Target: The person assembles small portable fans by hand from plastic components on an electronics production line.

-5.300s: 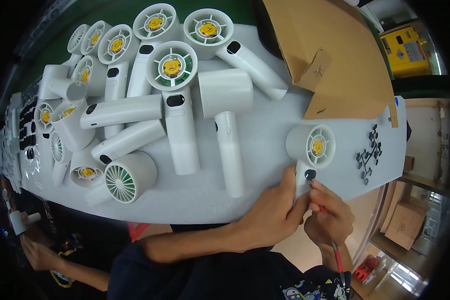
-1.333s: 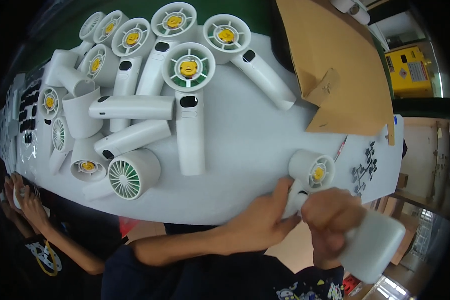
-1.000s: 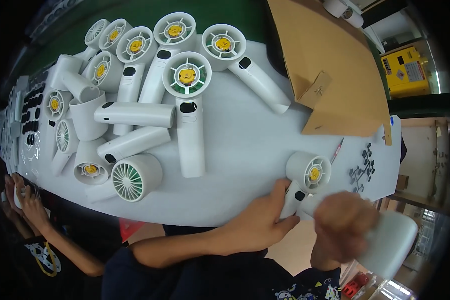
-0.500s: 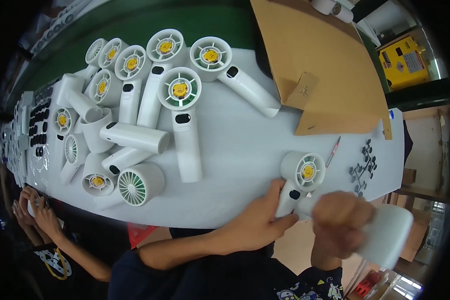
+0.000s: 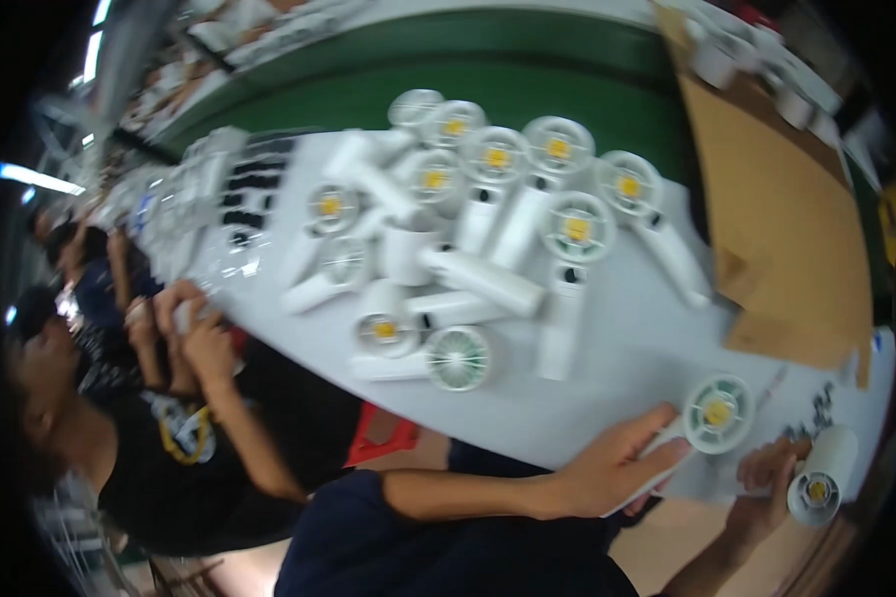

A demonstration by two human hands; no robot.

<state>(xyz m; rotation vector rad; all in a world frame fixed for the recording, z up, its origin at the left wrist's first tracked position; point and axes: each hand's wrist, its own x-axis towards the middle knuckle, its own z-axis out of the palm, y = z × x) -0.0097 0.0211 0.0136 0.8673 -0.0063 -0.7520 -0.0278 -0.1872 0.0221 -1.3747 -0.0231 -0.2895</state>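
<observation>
My left hand (image 5: 622, 468) is closed round the handle of a white handheld fan (image 5: 719, 413); its round head, with a yellow centre inside a spoked ring, faces up. At the table's right end, my right hand (image 5: 767, 473) grips a second white handheld fan (image 5: 828, 468). That fan's cylindrical head sticks out beyond the hand, its yellow-centred end turned toward me, while its handle is mostly hidden. Small dark grey parts (image 5: 823, 403) lie just beyond my right fingers. The picture is blurred by motion.
Several white fans (image 5: 577, 229) lie jumbled across the white table (image 5: 627, 343). Brown cardboard (image 5: 777, 219) covers the far right, near a thin reddish stick (image 5: 770, 382). Black parts (image 5: 254, 184) lie in rows at left. A co-worker's hands (image 5: 194, 328) hold something white.
The view has swung left, so the table sits farther right. My left hand's fan has tipped to face up more. The right-hand fan has turned, showing its yellow-centred end.
</observation>
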